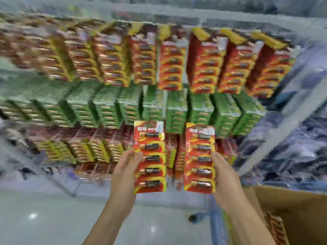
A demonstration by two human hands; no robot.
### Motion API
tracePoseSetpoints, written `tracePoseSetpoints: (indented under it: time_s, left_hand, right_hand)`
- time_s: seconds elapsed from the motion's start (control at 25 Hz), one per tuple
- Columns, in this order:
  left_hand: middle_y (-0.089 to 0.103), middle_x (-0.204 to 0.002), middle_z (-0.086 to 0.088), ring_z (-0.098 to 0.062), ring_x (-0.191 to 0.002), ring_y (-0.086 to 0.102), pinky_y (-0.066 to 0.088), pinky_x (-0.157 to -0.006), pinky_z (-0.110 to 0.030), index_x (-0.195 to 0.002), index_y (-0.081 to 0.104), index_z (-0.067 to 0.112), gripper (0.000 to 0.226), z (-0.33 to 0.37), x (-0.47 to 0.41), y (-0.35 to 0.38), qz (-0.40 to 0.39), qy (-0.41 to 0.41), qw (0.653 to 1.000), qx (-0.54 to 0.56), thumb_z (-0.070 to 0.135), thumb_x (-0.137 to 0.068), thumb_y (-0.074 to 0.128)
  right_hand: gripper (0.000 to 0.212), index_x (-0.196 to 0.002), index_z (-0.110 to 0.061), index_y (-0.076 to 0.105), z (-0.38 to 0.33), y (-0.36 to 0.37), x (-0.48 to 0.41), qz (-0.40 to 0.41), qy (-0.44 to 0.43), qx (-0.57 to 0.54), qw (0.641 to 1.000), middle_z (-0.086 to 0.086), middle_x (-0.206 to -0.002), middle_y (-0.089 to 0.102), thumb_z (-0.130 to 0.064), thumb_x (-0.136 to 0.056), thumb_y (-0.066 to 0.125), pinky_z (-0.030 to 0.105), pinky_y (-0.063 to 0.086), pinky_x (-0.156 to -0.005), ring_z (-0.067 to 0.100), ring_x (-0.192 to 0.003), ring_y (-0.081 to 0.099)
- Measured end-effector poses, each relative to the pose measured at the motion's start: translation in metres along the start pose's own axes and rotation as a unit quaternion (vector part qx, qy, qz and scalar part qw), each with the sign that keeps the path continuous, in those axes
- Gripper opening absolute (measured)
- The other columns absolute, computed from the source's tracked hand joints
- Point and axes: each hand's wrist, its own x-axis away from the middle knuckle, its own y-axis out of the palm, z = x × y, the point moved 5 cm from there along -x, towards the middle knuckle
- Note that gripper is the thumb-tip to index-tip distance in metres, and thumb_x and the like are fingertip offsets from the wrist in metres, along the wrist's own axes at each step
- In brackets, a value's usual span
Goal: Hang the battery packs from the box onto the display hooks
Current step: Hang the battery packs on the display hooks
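Gripping left pack [152, 156] in left hand [125, 167], right pack [200, 158] in right hand [224, 174], box [292, 209] seemingly holding more.

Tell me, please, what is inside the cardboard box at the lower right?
A few red battery packs show in the cardboard box. How many lie deeper cannot be seen: the wall and the picture's edge cover the rest.

Left hand [126, 171] holding one battery pack [150, 156] upright, right hand [224, 175] another pack [200, 158] beside it, display rows [141, 68] behind, box [292, 214] lower right, floor [53, 218] below
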Motion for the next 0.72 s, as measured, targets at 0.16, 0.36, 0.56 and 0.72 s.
tracePoseSetpoints:
  time_s: [0.16,0.36,0.56,0.72]
  left_hand:
    - [0.08,-0.107,-0.007,-0.028,-0.091,0.079,0.062,-0.07,-0.04,-0.121,0.068,0.023,0.021,0.056,0.003,-0.086,0.09,0.046,0.995,0.026,0.03,-0.103,0.059]
    - [0.079,-0.107,-0.008,-0.032,-0.092,0.078,0.061,-0.081,-0.049,-0.122,0.069,0.023,0.023,0.121,-0.001,-0.175,0.181,0.11,0.976,0.054,0.03,-0.102,0.06]
    - [0.081,-0.094,-0.004,-0.021,-0.075,0.078,0.062,-0.062,-0.036,-0.107,0.071,0.024,0.013,0.18,-0.027,-0.244,0.231,0.16,0.958,0.057,0.027,-0.104,0.059]
    - [0.079,-0.105,-0.01,-0.031,-0.088,0.078,0.062,-0.08,-0.051,-0.114,0.07,0.021,0.021,0.209,-0.069,-0.286,0.234,0.169,0.957,0.034,0.035,-0.103,0.058]
  right_hand:
    - [0.032,-0.118,-0.012,0.068,0.019,0.109,-0.008,-0.044,-0.001,0.09,0.995,0.014,-0.104,0.078,-0.035,-0.107,0.048,0.047,0.063,-0.075,0.035,-0.091,0.077]
    - [0.026,-0.115,-0.018,0.069,0.032,0.233,-0.027,-0.102,0.009,0.136,0.985,0.007,-0.106,0.079,-0.035,-0.104,0.053,0.042,0.058,-0.075,0.027,-0.09,0.078]
    - [0.028,-0.122,-0.026,0.068,0.057,0.327,-0.052,-0.142,0.015,0.147,0.979,0.001,-0.114,0.078,-0.041,-0.103,0.054,0.046,0.059,-0.085,0.024,-0.099,0.076]
    - [0.021,-0.112,-0.029,0.071,0.075,0.385,-0.081,-0.137,0.013,0.14,0.981,-0.002,-0.103,0.08,-0.04,-0.102,0.056,0.051,0.058,-0.091,0.023,-0.094,0.077]
